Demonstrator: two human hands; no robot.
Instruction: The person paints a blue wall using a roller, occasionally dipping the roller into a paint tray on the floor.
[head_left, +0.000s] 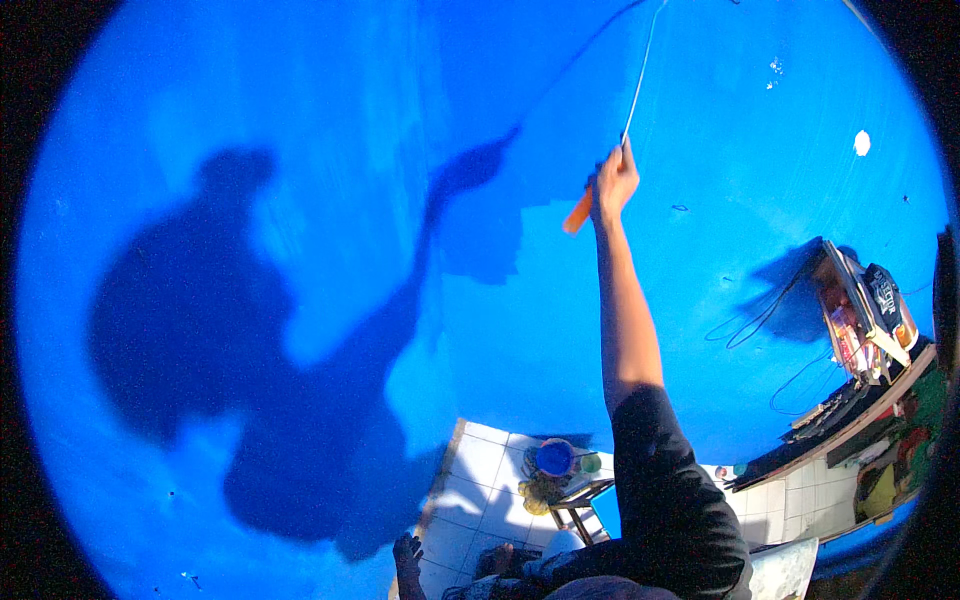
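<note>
Paint on the blue wall (300, 120) looked patchy, so even strokes with steady pressure and overlapping passes would have served best, keeping the long pole (640, 70) in line with the raised arm. The right hand (614, 183) was closed around the roller's orange handle (578, 213), high against the wall, the pole running up out of view. The left hand (407, 553) hung low near the tiled floor (480, 460), fingers loosely spread, holding nothing. A blue paint bucket (554, 457) stood below.
</note>
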